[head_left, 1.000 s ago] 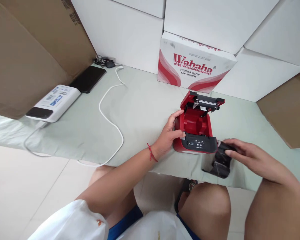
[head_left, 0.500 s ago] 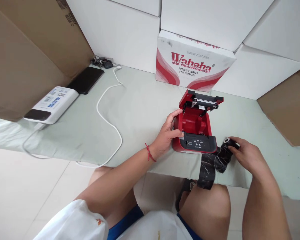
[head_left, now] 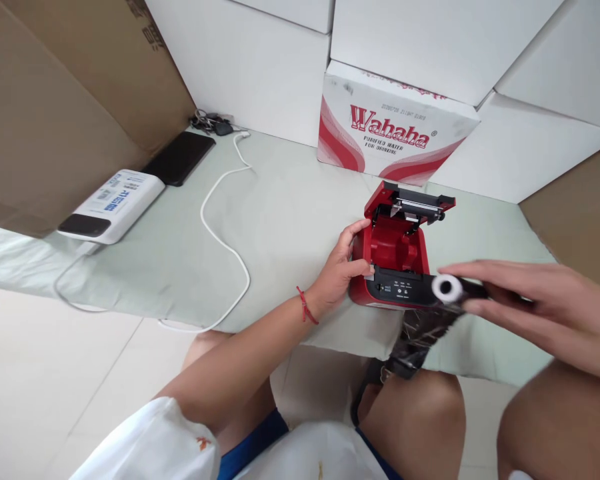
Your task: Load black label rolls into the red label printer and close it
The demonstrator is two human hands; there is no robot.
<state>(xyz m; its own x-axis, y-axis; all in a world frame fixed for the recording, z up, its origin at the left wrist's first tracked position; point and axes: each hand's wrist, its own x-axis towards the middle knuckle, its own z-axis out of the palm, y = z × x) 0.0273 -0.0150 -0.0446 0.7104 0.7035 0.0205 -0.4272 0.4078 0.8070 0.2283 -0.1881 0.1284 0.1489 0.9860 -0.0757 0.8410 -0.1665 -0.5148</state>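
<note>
A small red-and-black label printer (head_left: 395, 250) rests on the cloth-covered surface, its lid raised and its red inner bay bare. My left hand (head_left: 341, 270) grips the printer's left side, thumb on the front corner and fingers along the side wall. Over the printer's front right corner, my right hand (head_left: 545, 303) pinches a roll of black ribbon (head_left: 438, 288), whose white core end faces me. From the roll a loose black strip (head_left: 423, 333) hangs down past the surface's front edge towards my knee.
Behind the printer stands a white and red water carton (head_left: 395, 127) against white boxes (head_left: 250, 60). At the left lie a white power bank (head_left: 123, 200), a black phone (head_left: 180, 157), keys (head_left: 215, 123) and a white cable (head_left: 220, 243). Brown cardboard (head_left: 580, 207) borders the right.
My right hand has raised the roll towards me and turned it, bringing it over the printer's front right corner. The loose strip has been drawn along. My left hand keeps its hold on the printer.
</note>
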